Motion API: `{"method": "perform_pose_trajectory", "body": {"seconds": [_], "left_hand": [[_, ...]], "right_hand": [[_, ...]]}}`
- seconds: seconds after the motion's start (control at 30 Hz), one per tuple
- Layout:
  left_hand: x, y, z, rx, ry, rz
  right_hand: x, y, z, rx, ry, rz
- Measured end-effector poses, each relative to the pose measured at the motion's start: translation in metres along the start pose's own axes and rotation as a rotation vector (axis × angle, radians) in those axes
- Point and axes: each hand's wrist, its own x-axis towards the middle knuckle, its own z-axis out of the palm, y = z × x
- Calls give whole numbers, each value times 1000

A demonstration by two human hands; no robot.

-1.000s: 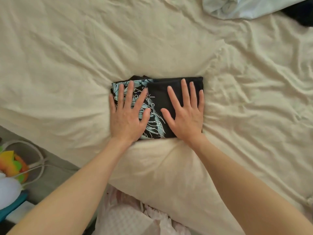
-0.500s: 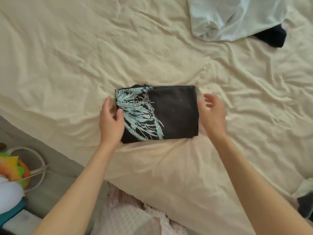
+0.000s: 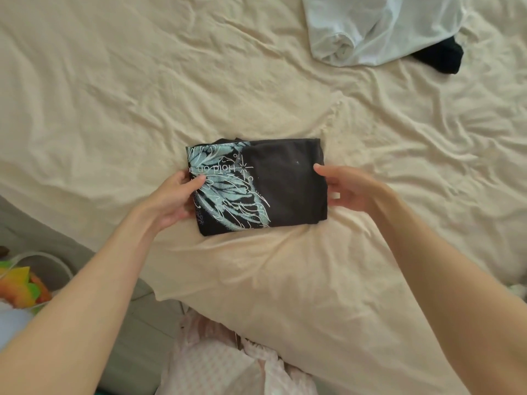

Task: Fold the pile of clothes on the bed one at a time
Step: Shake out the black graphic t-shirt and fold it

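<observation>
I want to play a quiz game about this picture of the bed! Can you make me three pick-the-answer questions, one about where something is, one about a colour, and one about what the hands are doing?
1. Where does the crumpled pale white garment lie?
A. far on the cream bed sheet, toward the right
B. on the floor
C. under the left hand

2. What colour is the wing print on the folded black t-shirt?
A. red
B. light blue
C. yellow

3. What are the hands doing?
A. both pressing flat on top
B. both off the shirt
C. the left hand grips one end and the right hand is at the other

Answers: 1 A, it lies at the top right of the sheet. 2 B, the print is pale blue with white lines. 3 C, one hand is at each short end.
</observation>
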Motion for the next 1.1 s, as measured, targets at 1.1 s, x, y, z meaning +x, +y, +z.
{"method": "perform_pose_trajectory", "body": {"seconds": [1.1], "left_hand": [[-269,-56,43,439,-253,192]], "right_hand": [[-350,244,83,627,327,-255]]}}
